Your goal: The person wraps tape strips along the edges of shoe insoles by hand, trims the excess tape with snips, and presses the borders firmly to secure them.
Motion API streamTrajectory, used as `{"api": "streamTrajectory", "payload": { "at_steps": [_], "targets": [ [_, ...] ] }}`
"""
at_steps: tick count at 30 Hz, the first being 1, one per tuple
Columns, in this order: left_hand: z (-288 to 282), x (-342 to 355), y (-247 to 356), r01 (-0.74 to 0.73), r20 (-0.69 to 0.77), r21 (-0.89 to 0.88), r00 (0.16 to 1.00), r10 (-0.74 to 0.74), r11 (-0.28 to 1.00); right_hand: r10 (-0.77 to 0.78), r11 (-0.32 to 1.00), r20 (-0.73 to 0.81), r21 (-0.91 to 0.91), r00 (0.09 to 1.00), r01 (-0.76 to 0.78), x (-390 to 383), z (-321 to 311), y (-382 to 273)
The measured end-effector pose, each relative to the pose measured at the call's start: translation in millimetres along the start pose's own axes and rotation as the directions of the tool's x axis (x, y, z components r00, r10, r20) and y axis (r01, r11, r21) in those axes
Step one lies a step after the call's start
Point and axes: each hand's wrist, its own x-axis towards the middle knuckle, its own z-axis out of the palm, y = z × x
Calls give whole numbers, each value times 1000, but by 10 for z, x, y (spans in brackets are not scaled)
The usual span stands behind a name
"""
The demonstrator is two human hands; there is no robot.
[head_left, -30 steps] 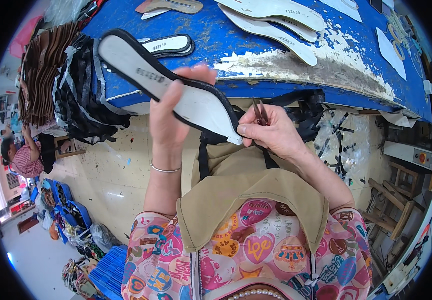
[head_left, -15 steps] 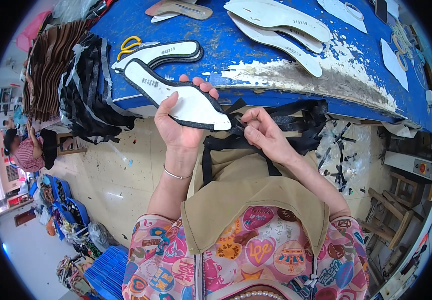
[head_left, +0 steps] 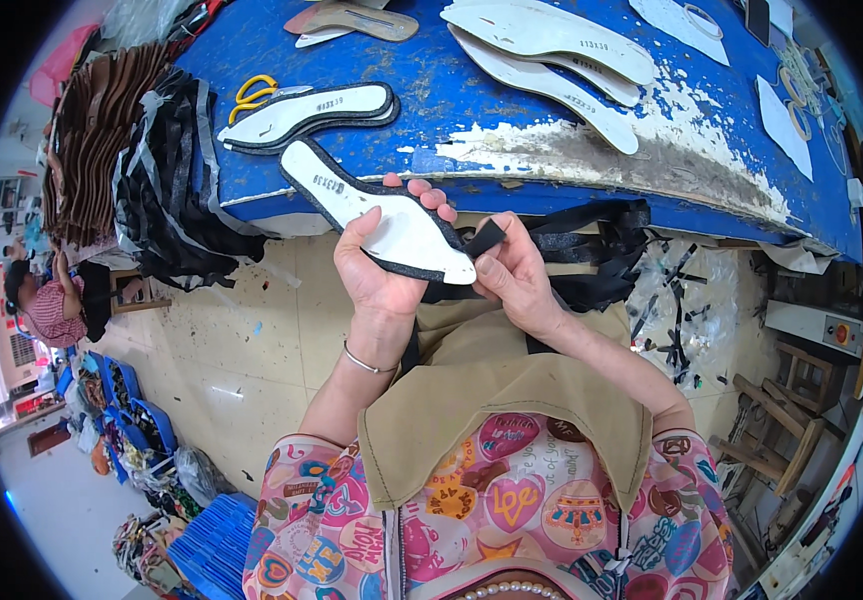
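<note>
Left fingers (head_left: 434, 199) are being half-curled around a white insole (head_left: 404, 232) mid-frame. Just right, a black strip (head_left: 485, 238) is being pinched by closed right fingers (head_left: 496, 278).

One near, wide, downward head-height fisheye view

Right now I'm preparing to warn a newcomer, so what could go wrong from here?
The white insole could twist if its tip is pushed, as the left hand holds it further back. The black strip in the right hand might slip or pucker. The loose black strips bunched near the blue table could tangle.
</note>
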Motion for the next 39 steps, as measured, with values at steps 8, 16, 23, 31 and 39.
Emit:
{"api": "streamTrajectory", "payload": {
  "at_steps": [8,16,23,31,39],
  "targets": [
    [-19,40,91,-58,13,21,998,58,998,41,995,-49,-90,998,-45,-27,18,-21],
    [0,-21,122,-136,178,461,982,59,877,249,905,-177,-308,952,-294,90,7,-140],
    [188,39,503,-203,57,931,904,425,305,219,573,44,-815,975,-91,64,-122,-273],
    [178,-43,187,-192,121,966,926,357,171,-51,293,194,-935,980,201,506,96,-420],
    [244,53,323,-218,56,942,851,521,254,119,498,-74,-858,990,-124,109,-50,-170]
  ]
}}
